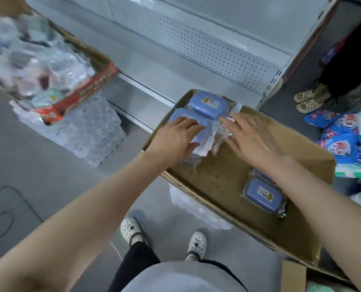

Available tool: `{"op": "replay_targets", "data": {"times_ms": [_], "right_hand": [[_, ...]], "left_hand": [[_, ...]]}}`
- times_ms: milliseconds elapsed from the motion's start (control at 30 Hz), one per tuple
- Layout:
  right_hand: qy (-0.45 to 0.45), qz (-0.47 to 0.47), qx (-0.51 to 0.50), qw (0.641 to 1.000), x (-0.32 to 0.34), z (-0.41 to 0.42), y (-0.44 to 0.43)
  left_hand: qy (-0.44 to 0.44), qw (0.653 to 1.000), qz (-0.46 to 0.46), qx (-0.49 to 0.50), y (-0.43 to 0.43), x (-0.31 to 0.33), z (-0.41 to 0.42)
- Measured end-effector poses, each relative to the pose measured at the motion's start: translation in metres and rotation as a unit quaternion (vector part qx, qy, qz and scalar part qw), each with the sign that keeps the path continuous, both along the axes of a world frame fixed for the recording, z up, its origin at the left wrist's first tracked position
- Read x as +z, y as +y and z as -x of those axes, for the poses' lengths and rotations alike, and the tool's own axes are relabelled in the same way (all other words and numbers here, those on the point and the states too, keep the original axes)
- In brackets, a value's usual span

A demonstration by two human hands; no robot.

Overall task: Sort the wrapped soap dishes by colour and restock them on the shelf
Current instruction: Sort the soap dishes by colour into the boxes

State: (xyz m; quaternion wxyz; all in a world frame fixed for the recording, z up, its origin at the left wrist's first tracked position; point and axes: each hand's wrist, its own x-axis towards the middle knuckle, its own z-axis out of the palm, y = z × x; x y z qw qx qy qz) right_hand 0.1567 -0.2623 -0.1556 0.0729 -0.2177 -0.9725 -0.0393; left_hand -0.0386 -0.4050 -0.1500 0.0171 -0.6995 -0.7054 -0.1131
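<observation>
Blue soap dish beneath the left hand

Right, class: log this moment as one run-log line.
left hand: grips blue soap dish in cardboard box | right hand: open, touching its wrap | shelf: no dishes seen
</observation>
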Motion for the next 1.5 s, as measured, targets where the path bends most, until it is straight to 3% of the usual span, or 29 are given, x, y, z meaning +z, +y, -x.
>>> {"op": "replay_targets", "data": {"times_ms": [267, 700, 1267, 1500], "right_hand": [[0.037, -0.024, 0.103, 0.994, 0.023, 0.202, -0.055], [0.038, 0.021, 0.180, 0.983, 0.021, 0.505, -0.141], [-0.047, 0.042, 0.212, 0.975, -0.005, 0.832, -0.095], [-0.090, 0.060, 0.177, 0.978, -0.026, 0.933, -0.090]], "left_hand": [[-0.020, 0.987, -0.045, 0.154, -0.101, 0.020, 0.182], [-0.016, 0.955, -0.014, 0.297, -0.230, 0.017, 0.450], [-0.062, 0.922, 0.038, 0.380, -0.190, -0.014, 0.748], [-0.064, 0.930, 0.067, 0.356, -0.179, -0.031, 0.867]]}}
